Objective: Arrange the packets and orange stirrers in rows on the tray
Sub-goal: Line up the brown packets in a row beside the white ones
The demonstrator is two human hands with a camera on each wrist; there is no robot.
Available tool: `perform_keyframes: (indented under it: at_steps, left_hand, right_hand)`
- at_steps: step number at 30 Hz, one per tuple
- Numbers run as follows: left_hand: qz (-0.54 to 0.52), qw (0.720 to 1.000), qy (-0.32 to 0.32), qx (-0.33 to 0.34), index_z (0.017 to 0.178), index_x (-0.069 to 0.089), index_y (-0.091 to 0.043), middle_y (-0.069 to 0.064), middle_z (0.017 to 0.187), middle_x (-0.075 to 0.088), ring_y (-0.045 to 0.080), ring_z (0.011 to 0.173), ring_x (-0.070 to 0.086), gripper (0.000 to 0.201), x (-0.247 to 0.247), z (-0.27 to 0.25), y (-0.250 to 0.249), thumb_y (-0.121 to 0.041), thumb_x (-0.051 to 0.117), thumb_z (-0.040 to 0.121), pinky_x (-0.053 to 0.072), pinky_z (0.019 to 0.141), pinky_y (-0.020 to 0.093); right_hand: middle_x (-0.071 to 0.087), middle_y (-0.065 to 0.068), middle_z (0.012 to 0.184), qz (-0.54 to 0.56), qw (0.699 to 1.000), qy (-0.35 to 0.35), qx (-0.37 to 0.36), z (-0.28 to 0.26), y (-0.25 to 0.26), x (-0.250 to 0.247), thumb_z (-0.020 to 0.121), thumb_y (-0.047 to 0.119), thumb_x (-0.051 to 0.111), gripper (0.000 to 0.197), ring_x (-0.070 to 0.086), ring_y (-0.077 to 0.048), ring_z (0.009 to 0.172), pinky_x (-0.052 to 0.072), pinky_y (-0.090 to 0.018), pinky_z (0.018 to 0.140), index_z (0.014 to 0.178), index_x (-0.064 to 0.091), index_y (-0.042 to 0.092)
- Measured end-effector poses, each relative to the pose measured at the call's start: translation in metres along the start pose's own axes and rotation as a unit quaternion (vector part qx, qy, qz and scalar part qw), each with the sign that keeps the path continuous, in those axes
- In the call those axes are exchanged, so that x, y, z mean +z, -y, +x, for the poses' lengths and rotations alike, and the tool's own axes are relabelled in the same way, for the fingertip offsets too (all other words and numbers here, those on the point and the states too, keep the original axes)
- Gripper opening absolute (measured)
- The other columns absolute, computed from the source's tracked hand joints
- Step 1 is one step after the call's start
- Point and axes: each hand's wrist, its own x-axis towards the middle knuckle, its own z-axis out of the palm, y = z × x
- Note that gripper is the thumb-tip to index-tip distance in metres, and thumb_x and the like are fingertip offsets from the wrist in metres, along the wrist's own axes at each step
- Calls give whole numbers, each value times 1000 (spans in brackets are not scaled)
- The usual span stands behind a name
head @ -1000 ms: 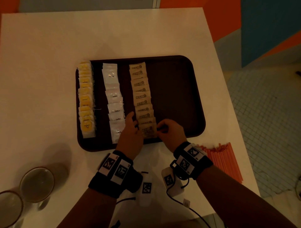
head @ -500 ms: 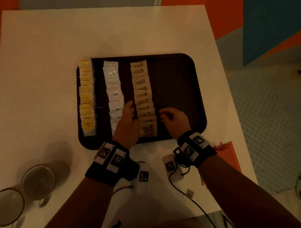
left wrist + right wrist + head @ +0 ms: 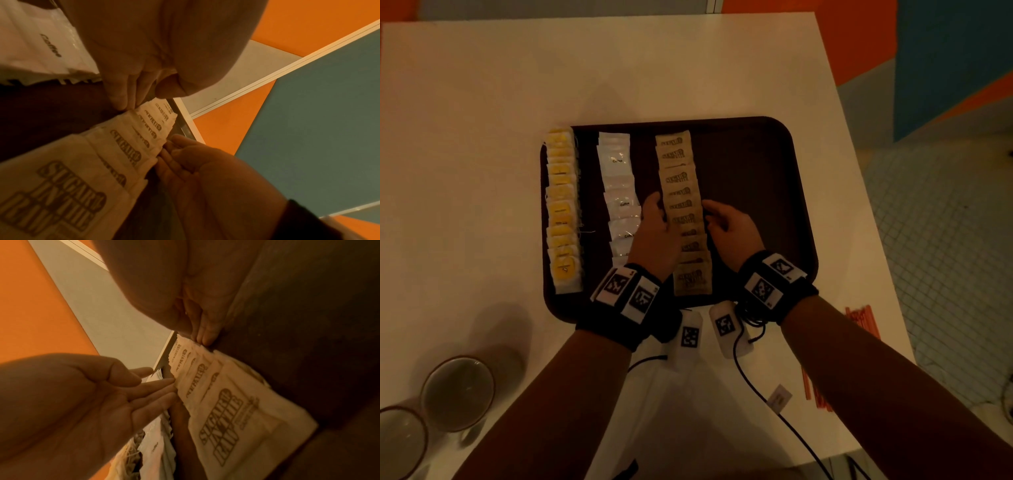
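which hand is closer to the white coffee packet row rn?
Left. The left hand sits between the white coffee packet row and the brown sugar packet row, partly over the white packets. The right hand is beyond the brown row.

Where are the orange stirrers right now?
In the head view, the orange stirrers lie on the table, off the tray, beyond its near right corner and partly hidden by the right forearm.
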Motion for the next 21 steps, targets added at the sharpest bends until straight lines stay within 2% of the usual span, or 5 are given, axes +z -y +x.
perform_keyframes:
  at_steps: [3,6,10,17,21]
  left_hand:
    - [30,999,-6,14,145,11,-17,4,135,45,10,113,45,61,-3,-4,-1,-16,44,94,39,95,26]
    - [33,999,-9,21,144,14,-17,-2,129,43,5,107,42,55,-5,-11,-4,-11,38,95,37,86,20]
    - [21,1000,3,21,142,18,-14,0,122,43,3,100,41,52,-5,-20,-2,-6,37,94,41,82,22]
    - [-23,999,36,3,135,29,-18,-7,115,45,11,111,45,47,1,-49,20,1,35,93,44,95,34]
    - [-11,999,46,6,135,28,-21,-6,119,46,14,117,47,48,8,-64,38,2,34,93,42,101,33]
  right_hand:
    - [56,-8,128,-13,1000,-5,8,-1,-2,-1,92,5,42,40,55,-11,111,44,-23,92,129,49,18]
    - [55,-9,130,-28,999,-24,16,-5,-5,-3,92,4,42,39,53,-16,117,44,-24,94,128,50,16]
    - [60,-8,122,-26,1000,-6,3,-12,-6,1,92,6,43,35,58,-18,109,49,-29,89,121,57,18]
    - [54,-8,123,-62,997,-24,32,-34,-21,-3,89,5,46,35,55,-15,108,48,-33,96,122,54,14]
    - [54,-6,122,-102,994,-1,40,-52,-30,-6,90,8,47,36,53,-13,107,42,-20,88,125,52,15]
